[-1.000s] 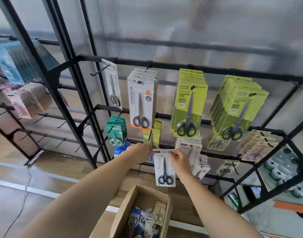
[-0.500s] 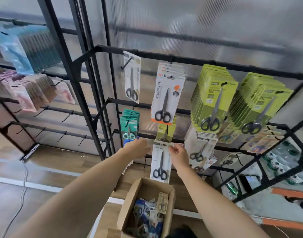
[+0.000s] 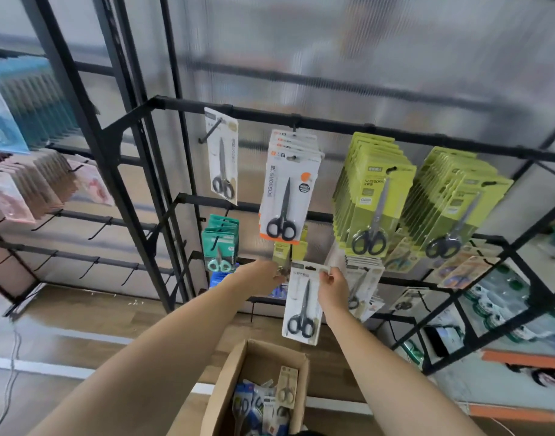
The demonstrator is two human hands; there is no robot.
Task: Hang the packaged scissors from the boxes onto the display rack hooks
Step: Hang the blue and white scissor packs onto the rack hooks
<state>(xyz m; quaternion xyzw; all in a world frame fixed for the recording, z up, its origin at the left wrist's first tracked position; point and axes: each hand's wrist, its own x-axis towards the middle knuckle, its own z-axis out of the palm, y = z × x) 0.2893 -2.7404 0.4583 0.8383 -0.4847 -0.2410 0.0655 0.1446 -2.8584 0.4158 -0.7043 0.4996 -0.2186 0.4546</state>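
Standing on a wood floor [image 3: 81, 313] before a translucent wall, the black display rack [image 3: 301, 122] carries green and white packs. Right hand [image 3: 331, 286] pinches the packaged scissors [image 3: 303, 305] at the rack's lower rail, above the open box [image 3: 232, 382]; left hand's [image 3: 262, 275] fingers are hidden.

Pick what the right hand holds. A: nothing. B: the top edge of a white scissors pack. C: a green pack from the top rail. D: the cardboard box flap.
B: the right hand pinches the top edge of the white scissors pack, which hangs above the box.
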